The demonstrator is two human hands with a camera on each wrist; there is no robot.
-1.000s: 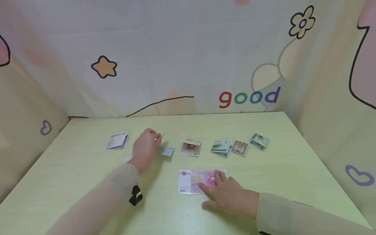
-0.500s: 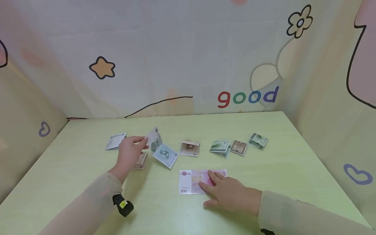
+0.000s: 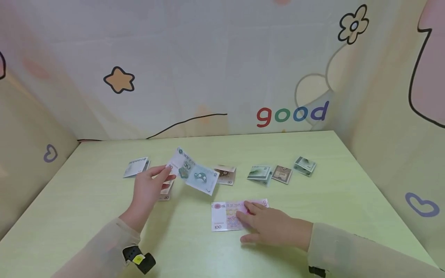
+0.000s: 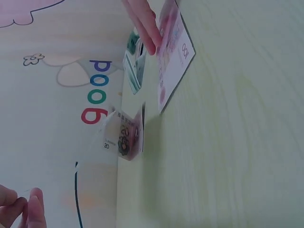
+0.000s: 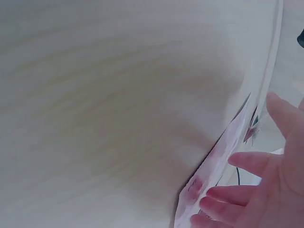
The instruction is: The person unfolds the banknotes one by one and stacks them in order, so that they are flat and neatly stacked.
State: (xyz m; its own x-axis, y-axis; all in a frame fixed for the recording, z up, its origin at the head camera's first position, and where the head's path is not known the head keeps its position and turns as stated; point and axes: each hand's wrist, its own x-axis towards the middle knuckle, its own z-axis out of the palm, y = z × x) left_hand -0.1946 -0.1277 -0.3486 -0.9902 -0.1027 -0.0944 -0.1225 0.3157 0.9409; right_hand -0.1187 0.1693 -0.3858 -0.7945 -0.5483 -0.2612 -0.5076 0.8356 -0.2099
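Observation:
My left hand (image 3: 148,191) pinches one end of a pale green banknote (image 3: 199,177) between thumb and fingers. The note is raised over the table, spread out with a crease across its middle. Only the fingertips of the left hand (image 4: 28,209) show in the left wrist view. On the table in front lies a pink 100 banknote (image 3: 222,217), flat and unfolded. Straight, spread fingers of my right hand (image 3: 276,228) rest on its right half and cover part of it. In the right wrist view, the right hand (image 5: 266,185) stretches beside the pink note's edge.
A folded brown 20 note (image 3: 226,177) stands partly behind the raised one. Another folded 20 note (image 3: 166,193) is by the left hand, with a pale folded note (image 3: 136,167) farther left. Right of centre are folded green notes (image 3: 260,173) and a brown note (image 3: 282,174).
My left hand has lifted the pale green note off the table and drawn it left. The note has gone from folded to spread out. My right hand stays on the pink note.

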